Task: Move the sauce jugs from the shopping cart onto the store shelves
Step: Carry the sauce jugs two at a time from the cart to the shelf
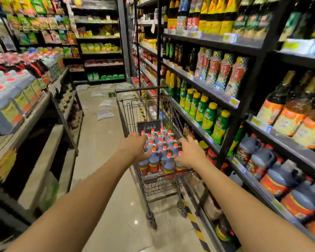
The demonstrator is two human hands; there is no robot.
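Sauce jugs (160,153) upright, red caps up, packed at near end of shopping cart (140,89). Long axis vertical. Left hand (135,149) at pack's left edge, right hand (188,154) at right edge; jugs between them, just ahead of fingers. Fingers bent over caps; blur hides whether any jug is gripped. Right hand nearer store shelves (253,182) holding matching jugs.

Left hand (135,148), right hand (190,154), arms outstretched
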